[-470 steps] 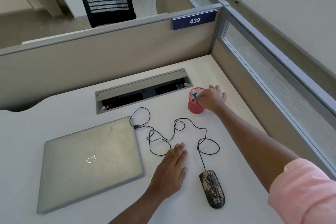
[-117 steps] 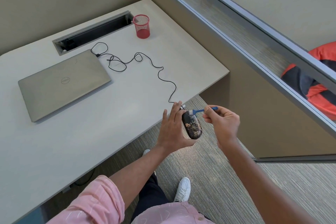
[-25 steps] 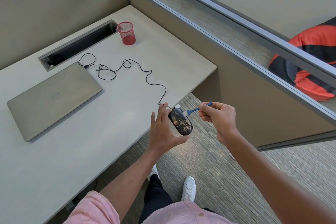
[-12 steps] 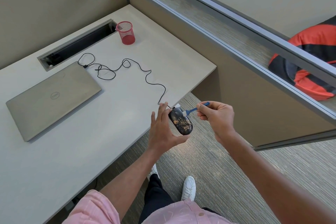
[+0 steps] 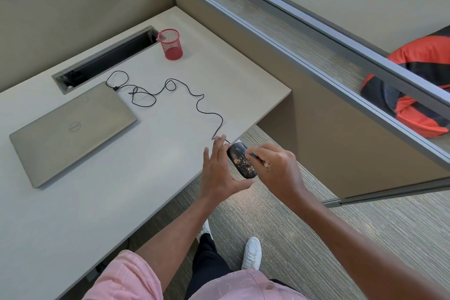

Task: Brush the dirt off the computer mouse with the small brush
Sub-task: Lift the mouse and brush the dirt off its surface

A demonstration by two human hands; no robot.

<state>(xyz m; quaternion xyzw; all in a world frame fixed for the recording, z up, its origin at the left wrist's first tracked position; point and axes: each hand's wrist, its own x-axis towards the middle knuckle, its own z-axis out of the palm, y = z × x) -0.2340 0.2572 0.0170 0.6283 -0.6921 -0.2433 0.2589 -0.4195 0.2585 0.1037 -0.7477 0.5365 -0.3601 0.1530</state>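
A black computer mouse [image 5: 241,162] speckled with tan dirt is held in the air just off the desk's front edge, above the carpet. My left hand [image 5: 220,173] holds it from the left, thumb under its near end and fingers along its side. My right hand [image 5: 277,168] pinches a small blue brush [image 5: 253,154]; only a bit of the blue handle shows beside the mouse's top. The bristles are hidden by my fingers. The mouse's black cable [image 5: 194,102] runs back over the desk to the laptop.
A shut grey laptop [image 5: 73,129] lies on the left of the white desk [image 5: 170,68]. A red mesh cup [image 5: 170,44] stands at the back by a cable slot [image 5: 104,58]. Partition walls close the back and right. My white shoes [image 5: 252,252] are on the carpet below.
My right hand has moved left and down over the mouse, bringing the brush onto its top. The far end of the mouse shows less dirt than several seconds ago.
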